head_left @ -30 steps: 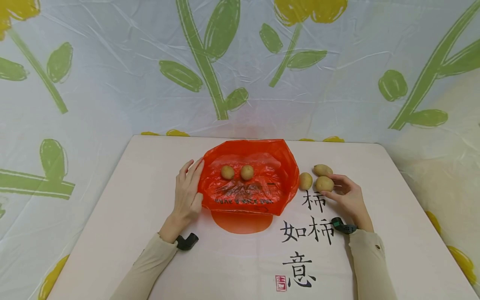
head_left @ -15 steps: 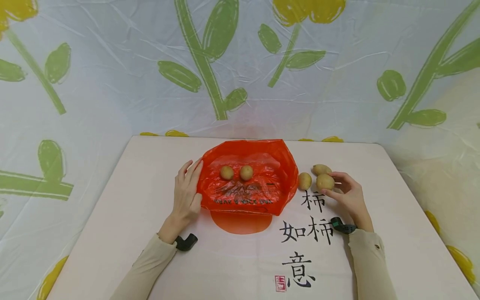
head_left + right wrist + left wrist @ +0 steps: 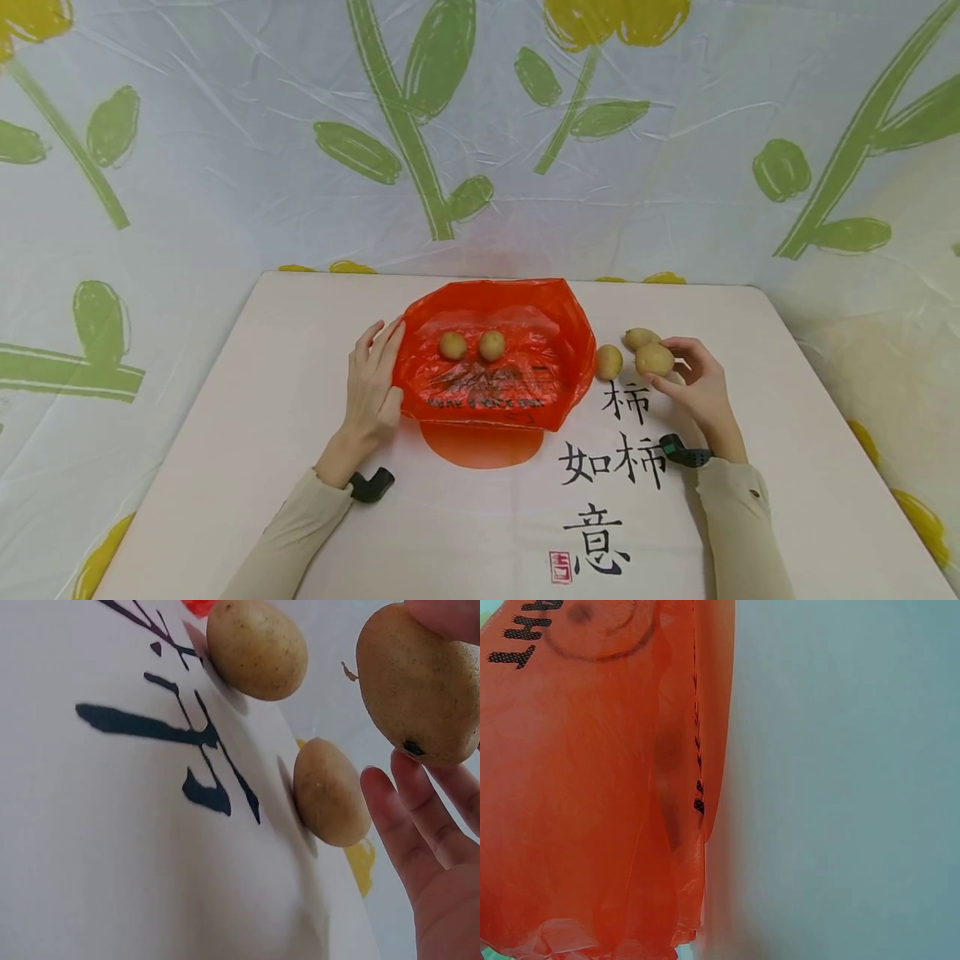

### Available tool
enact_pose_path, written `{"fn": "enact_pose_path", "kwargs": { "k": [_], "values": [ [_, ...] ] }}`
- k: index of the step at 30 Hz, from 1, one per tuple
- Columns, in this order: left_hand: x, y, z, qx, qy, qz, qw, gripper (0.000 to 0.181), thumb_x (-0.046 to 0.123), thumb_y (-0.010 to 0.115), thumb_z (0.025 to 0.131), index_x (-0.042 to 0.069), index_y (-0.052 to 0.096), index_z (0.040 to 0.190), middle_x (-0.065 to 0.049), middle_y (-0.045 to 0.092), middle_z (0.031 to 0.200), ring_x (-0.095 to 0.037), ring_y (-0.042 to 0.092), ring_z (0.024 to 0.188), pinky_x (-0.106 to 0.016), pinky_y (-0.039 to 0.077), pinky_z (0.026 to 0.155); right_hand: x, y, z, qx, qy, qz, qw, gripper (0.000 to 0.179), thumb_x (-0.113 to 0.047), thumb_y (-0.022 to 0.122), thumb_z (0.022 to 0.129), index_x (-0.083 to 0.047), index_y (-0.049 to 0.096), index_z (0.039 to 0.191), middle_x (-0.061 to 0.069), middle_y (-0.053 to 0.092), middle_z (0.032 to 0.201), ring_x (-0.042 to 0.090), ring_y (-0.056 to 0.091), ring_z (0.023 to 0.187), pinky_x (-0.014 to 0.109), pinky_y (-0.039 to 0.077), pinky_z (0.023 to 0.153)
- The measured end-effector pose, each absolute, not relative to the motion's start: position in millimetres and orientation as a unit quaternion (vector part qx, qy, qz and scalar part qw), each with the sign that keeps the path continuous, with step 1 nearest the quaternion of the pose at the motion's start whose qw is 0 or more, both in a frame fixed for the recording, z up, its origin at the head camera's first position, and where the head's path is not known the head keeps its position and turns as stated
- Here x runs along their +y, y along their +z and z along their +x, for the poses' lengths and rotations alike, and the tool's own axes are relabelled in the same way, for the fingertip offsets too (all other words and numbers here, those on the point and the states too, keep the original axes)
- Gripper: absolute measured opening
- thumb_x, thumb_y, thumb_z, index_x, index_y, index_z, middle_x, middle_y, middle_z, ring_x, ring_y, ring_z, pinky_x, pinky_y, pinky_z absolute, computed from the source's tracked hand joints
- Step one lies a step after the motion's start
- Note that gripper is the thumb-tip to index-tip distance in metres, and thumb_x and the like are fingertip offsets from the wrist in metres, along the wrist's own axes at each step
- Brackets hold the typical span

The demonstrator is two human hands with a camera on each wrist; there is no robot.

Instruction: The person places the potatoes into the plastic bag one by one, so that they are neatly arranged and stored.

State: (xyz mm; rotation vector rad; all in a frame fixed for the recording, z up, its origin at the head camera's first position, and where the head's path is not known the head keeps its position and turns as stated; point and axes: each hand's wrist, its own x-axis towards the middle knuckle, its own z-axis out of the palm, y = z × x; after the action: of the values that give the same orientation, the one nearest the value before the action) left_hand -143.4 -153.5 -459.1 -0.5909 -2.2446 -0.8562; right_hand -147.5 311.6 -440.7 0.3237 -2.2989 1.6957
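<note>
A red plastic bag point(image 3: 525, 400) lies with its mouth spread wide, and two potatoes point(image 3: 452, 346) rest inside it. My left hand point(image 3: 371, 383) holds the bag's left edge, fingers along the rim and thumb lower down; in the left wrist view only the bag point(image 3: 577, 810) shows. Between thumb and fingers, my right hand point(image 3: 697, 383) pinches a potato point(image 3: 654, 361). The right wrist view shows this potato point(image 3: 420, 682) raised off the table, a dark spot on its underside. Two more potatoes, one point(image 3: 609, 362) against the bag's right side and one point(image 3: 641, 339) behind the held one, lie nearby.
The table point(image 3: 247, 467) has a pale cover with black written characters point(image 3: 596, 537), a red seal mark and an orange printed shape point(image 3: 483, 450) under the bag's front. A flower-patterned sheet point(image 3: 262, 150) hangs behind and at both sides.
My right hand has lifted its potato and shifted it slightly rightward, away from the other two. The left hand and the bag stay as they were.
</note>
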Motion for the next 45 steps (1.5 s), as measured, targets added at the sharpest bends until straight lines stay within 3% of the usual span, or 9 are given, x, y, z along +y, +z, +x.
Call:
{"fn": "enact_pose_path", "kwargs": {
  "k": [4,12,45],
  "values": [
    [-153.5,-459.3,-143.8,-0.857,-0.326,-0.227,0.330,0.077,0.007,0.032,0.067,-0.006,0.048,0.141,-0.019,0.048,0.145,-0.046,0.035,0.133,-0.058,0.029,0.099,313.1,-443.9,-151.1,-0.781,0.596,0.121,0.141,0.055,0.023,0.072,0.070,0.020,0.049,0.120,0.012,0.057,0.115,0.013,0.055,0.101,0.017,0.045,0.086],
    [-153.6,-458.6,-142.6,-0.859,-0.328,-0.225,0.323,0.076,0.008,0.033,0.067,-0.006,0.048,0.141,-0.019,0.047,0.145,-0.046,0.035,0.133,-0.058,0.029,0.099,312.3,-446.7,-157.6,-0.773,0.603,0.124,0.154,0.056,0.022,0.073,0.069,0.013,0.053,0.120,0.011,0.057,0.115,0.015,0.055,0.102,0.018,0.046,0.087],
    [-152.7,-458.2,-141.9,-0.859,-0.327,-0.227,0.322,0.077,0.007,0.034,0.067,-0.005,0.047,0.142,-0.018,0.047,0.146,-0.045,0.034,0.134,-0.057,0.029,0.099,246.9,-372.5,-137.2,-0.775,0.602,0.119,0.147,0.050,0.011,0.076,0.076,0.004,0.059,0.122,0.009,0.060,0.118,0.019,0.057,0.103,0.020,0.048,0.086]
  ]
}}
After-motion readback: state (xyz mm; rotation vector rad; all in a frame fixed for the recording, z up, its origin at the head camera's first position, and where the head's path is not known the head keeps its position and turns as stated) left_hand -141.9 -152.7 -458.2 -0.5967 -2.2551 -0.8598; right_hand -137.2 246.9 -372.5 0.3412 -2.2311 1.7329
